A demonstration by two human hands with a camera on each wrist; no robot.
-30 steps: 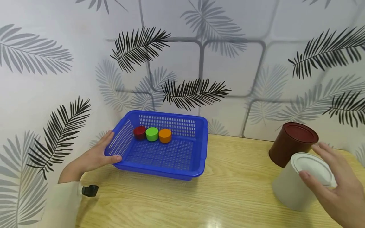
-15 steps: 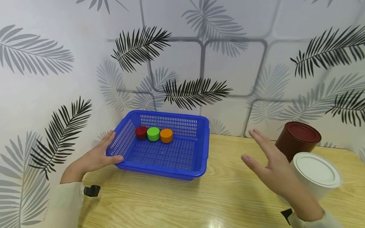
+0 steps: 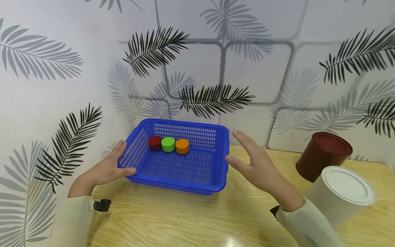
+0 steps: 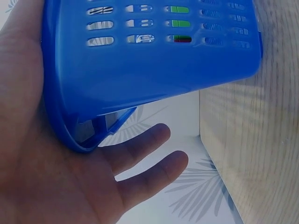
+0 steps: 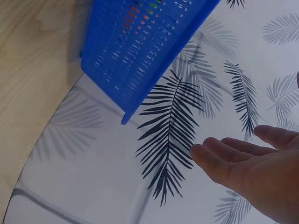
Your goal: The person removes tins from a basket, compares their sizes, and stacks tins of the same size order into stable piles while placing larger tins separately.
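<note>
A blue plastic basket stands on the wooden table, holding a red round piece, a green one and an orange one in a row near its back wall. My left hand rests against the basket's left end, fingers straight; in the left wrist view the palm of the hand touches the rim. Beside the basket's right end is my right hand, fingers spread and empty. The right wrist view shows that hand apart from the basket.
On the right of the table stand a dark red lidded canister and, nearer, a white lidded canister, partly behind my right sleeve. A wall with leaf patterns rises behind and at the left.
My right hand has moved left from above the white canister to the basket's right end. The left hand has stayed at the basket's left end.
</note>
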